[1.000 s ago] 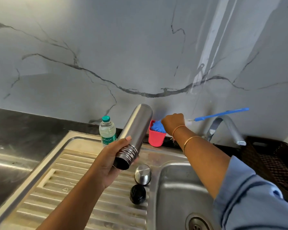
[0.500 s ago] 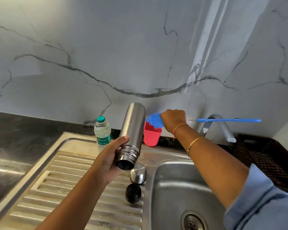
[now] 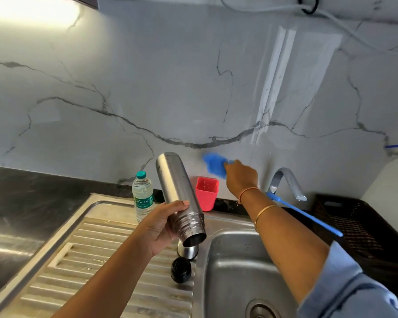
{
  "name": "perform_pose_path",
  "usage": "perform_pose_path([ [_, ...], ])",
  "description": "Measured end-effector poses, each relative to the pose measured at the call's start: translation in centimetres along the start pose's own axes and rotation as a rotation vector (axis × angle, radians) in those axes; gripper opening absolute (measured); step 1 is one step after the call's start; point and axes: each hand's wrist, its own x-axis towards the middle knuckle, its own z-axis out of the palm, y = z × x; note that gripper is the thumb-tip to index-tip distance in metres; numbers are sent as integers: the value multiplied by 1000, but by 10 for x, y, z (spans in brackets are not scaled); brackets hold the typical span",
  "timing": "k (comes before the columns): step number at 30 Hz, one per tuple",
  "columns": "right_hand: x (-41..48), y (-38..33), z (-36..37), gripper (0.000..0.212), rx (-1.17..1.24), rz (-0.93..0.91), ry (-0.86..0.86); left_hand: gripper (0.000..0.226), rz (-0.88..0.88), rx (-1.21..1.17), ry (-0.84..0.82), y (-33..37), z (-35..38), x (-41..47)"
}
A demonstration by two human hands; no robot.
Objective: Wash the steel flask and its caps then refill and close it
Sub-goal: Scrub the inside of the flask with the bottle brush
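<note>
The steel sink [image 3: 234,260], with its ribbed draining board [image 3: 78,260] on the left, is the largest thing here, and I give all places from it. Above its left rim the steel flask [image 3: 175,187] is held tilted, with the bottom up toward the marble wall and the open threaded mouth down toward the basin. The left hand [image 3: 159,226] grasps it, fingers wrapped around the body just above the threads. Behind the sink, raised in front of the wall, the right hand [image 3: 240,177] has its fingers clenched on the blue bottle brush [image 3: 213,166] close to the bristle head, and the long handle runs back under the forearm toward the sink's right side. I judge that the step in hand is fetching the brush to scrub inside the flask, so the washing is only at its beginning. The next move calls for bringing the bristles to the narrow mouth, probably with a grip further down the handle. To the right of the sink stands a dark basket [image 3: 365,216]. At the back right corner is the tap [image 3: 290,180], near the handle, which could knock it in a swing. Behind the draining board stands a water bottle [image 3: 143,196], and behind the sink's back left corner a red cup [image 3: 206,196]. On the left rim, under the flask's mouth, lie the steel cap [image 3: 189,252] and the black cap [image 3: 181,270], which could easily be pushed into the basin.
</note>
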Motion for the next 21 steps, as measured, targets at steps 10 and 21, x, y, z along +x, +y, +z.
perform_pose_path([
  [10, -3, 4, 6, 41, 114, 47, 21, 54, 24, 22, -26, 1, -1, 0],
  [21, -19, 20, 5, 38, 300, 85, -31, 50, -6, -59, 21, 4, 13, 19],
])
